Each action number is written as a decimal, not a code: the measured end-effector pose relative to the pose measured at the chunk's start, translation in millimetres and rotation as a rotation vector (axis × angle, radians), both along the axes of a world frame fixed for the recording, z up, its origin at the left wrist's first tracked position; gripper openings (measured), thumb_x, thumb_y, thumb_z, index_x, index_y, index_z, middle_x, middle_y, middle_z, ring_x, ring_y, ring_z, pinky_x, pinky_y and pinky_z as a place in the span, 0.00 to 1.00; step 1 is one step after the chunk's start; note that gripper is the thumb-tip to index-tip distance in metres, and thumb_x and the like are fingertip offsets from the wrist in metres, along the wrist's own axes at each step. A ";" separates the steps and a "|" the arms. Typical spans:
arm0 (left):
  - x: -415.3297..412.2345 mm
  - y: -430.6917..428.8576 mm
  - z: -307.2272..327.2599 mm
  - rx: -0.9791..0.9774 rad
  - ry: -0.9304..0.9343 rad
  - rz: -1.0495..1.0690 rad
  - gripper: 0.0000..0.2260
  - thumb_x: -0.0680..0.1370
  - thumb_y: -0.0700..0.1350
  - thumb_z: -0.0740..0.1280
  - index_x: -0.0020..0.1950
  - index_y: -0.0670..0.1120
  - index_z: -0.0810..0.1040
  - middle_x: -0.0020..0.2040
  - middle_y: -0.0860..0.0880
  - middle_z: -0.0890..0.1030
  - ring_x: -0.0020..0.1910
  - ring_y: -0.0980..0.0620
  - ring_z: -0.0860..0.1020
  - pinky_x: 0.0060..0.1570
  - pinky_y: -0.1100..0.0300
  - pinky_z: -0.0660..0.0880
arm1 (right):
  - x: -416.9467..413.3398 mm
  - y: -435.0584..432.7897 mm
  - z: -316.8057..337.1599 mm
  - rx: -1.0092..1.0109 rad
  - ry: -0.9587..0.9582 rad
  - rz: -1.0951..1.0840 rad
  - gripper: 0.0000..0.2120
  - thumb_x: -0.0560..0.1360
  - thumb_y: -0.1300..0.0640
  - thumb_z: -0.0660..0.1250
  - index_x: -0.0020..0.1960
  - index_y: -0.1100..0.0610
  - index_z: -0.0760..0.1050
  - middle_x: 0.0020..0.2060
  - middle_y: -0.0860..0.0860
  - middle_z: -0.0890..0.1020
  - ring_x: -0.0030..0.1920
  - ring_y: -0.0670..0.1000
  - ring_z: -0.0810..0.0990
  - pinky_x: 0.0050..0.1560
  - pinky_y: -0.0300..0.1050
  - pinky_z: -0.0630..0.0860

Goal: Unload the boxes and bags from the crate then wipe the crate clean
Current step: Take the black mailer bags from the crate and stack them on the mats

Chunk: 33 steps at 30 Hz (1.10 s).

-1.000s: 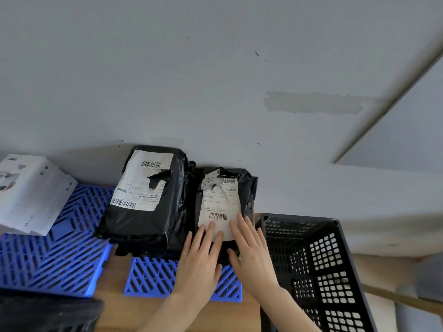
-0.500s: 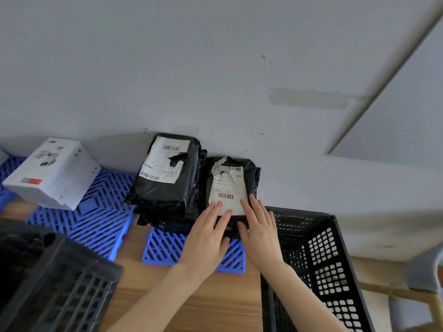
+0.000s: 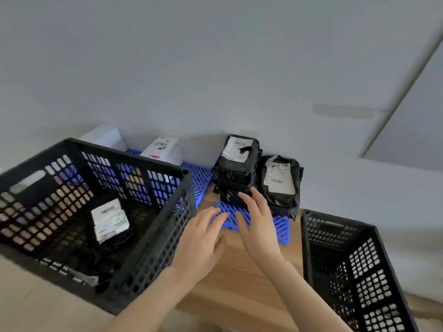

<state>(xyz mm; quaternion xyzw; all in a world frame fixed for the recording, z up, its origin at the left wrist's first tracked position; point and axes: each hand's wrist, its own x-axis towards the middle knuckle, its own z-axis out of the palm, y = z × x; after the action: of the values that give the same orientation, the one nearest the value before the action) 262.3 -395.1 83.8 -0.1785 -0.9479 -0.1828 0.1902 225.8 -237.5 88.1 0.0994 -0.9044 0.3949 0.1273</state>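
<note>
**Hands free between two crates**

Nearest us, a strip of wooden desk [image 3: 239, 283] runs open between the left crate [image 3: 153, 248] and the right crate [image 3: 359, 271]. Above it we see the left hand [image 3: 203, 238] and the right hand [image 3: 260, 226], backs toward us, fingers spread wide and holding nothing. One labelled bag [image 3: 110, 222] lies inside the left crate. Farther off, on the blue mat [image 3: 280, 226], a pile of black bags [image 3: 237, 168] and a single black bag [image 3: 280, 185] sit by the wall, with a white box [image 3: 163, 149] to their left.
</note>
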 end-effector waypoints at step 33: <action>-144.3 -415.3 -76.3 0.049 -1.284 0.357 0.47 0.75 0.52 0.72 0.80 0.50 0.39 0.74 0.40 0.66 0.67 0.42 0.72 0.66 0.52 0.70 | -125.2 -398.1 -99.9 0.461 -0.658 0.334 0.29 0.78 0.50 0.62 0.76 0.44 0.56 0.71 0.55 0.64 0.67 0.58 0.68 0.68 0.50 0.67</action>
<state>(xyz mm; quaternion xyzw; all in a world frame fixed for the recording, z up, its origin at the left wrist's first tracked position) 118.0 -810.5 7.5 0.1297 -0.8835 -0.2402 -0.3807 100.6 -635.5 -11.8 0.1391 -0.9329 0.2084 -0.2588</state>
